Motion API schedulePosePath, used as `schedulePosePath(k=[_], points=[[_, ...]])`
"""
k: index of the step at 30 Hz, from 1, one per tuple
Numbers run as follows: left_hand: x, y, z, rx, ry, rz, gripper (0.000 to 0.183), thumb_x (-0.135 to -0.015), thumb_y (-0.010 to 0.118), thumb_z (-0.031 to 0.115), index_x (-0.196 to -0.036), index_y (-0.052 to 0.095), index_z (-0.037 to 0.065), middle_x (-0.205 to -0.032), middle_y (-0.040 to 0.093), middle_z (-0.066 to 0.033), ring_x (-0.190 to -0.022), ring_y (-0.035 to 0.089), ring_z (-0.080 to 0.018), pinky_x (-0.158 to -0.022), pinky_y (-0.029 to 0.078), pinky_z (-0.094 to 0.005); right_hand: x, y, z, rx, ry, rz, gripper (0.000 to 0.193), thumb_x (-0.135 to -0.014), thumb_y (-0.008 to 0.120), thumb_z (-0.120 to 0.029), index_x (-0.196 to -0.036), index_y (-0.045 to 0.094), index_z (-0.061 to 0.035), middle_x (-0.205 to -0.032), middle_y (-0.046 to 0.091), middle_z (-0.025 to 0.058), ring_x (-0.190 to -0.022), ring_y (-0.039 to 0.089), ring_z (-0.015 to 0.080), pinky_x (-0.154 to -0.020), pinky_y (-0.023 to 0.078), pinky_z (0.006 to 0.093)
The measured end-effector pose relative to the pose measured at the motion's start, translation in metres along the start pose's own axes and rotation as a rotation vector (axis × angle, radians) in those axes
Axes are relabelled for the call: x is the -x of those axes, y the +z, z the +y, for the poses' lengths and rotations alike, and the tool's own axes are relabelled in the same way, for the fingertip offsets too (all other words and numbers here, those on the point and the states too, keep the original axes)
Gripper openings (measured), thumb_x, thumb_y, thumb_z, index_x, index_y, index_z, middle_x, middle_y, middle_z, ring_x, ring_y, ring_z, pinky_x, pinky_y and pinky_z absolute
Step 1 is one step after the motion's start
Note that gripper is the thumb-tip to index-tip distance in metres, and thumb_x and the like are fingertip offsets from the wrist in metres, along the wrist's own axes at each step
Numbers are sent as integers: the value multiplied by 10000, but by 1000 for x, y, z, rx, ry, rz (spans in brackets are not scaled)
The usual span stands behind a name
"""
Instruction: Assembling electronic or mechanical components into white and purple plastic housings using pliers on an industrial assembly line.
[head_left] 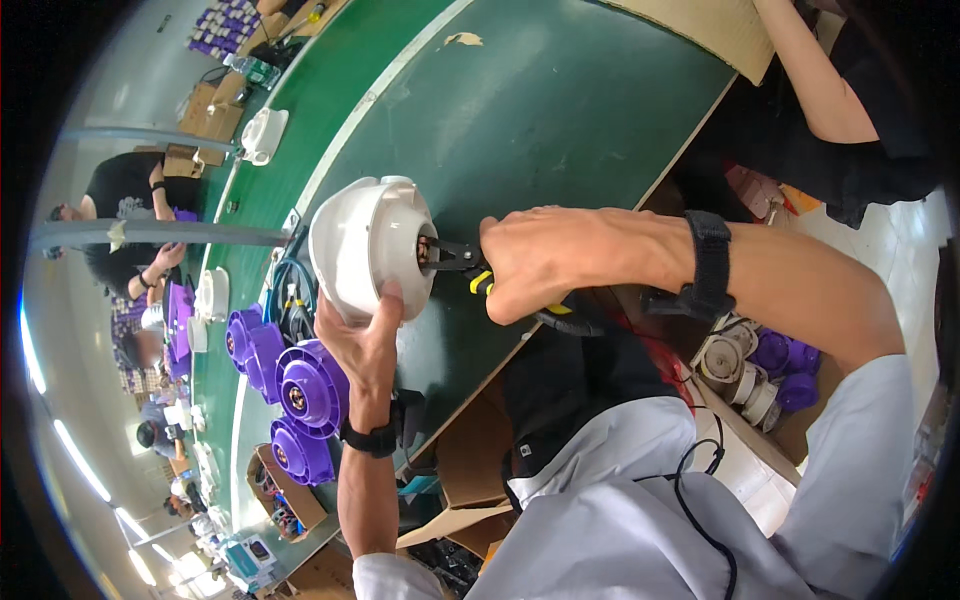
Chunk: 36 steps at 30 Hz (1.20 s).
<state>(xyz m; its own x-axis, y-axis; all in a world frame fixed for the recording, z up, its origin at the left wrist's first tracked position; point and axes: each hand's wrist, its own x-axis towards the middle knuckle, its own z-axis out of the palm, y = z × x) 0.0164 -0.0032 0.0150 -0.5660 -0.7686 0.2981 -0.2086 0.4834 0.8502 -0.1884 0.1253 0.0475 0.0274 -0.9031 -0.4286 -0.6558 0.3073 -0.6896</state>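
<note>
My left hand [365,345] is closed around the lower side of a rounded white plastic housing [365,250], held tilted above the green table. In my right hand [530,262] is a pair of pliers [462,258] with black and yellow handles. Their dark jaws reach to a small copper-coloured part [425,250] in the housing's opening, which faces right. Whether the jaws grip that part I cannot tell. My right fingers hide much of the handles.
Several purple housings [308,390] stand on the table [560,100] left of my left wrist. Beside them is a carton [305,490] of small parts. A box [815,410] of white and purple housings lies low at right. Another person's arm [820,90] shows at upper right.
</note>
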Motion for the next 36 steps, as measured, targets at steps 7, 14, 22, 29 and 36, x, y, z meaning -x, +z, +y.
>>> schedulePosePath(k=[7, 14, 22, 29, 36], points=[[-3, -10, 1, 173, -130, -20, 526, -798, 734, 136, -1243, 556, -80, -1092, 663, -116, -969, 636, -173, -843, 513, -295, 8, -1, -7, -76, 76, 74, 598, -683, 677, -287, -1057, 566, 167, -899, 659, 335, -871, 685, 410, -750, 533, 434], [-8, 5, 23, 75, -76, 45, 468, -810, 699, 164, -1182, 552, -80, -1041, 668, -163, -933, 639, -199, -815, 514, -329, 28, -12, -28, -10, 140, 173, 498, -669, 673, -346, -794, 628, 133, -712, 639, 273, -708, 674, 372, -693, 532, 405], [-12, -3, -9, 499, -221, 128, 434, -881, 672, 220, -1200, 545, -46, -1033, 649, -93, -929, 612, -151, -829, 490, -281, 28, -18, 20, -502, -100, 894, 611, -749, 731, -215, -1244, 498, 58, -1004, 592, 99, -848, 553, 167, -777, 460, 264], [-20, 3, -23, 702, -344, 64, 430, -912, 680, 287, -1182, 554, -22, -999, 650, -59, -871, 611, -101, -775, 493, -244, -20, -4, 79, -638, -376, 1349, 470, -825, 672, -43, -1249, 471, -29, -925, 461, -2, -832, 448, 78, -745, 405, 218], [-16, 0, -44, 820, -377, 102, 429, -940, 648, 291, -1235, 600, -17, -1049, 668, -44, -913, 615, -87, -822, 480, -230, -22, 25, 92, -486, -259, 1228, 499, -818, 735, -175, -1230, 501, -18, -1043, 505, 27, -968, 493, 145, -904, 408, 292]])
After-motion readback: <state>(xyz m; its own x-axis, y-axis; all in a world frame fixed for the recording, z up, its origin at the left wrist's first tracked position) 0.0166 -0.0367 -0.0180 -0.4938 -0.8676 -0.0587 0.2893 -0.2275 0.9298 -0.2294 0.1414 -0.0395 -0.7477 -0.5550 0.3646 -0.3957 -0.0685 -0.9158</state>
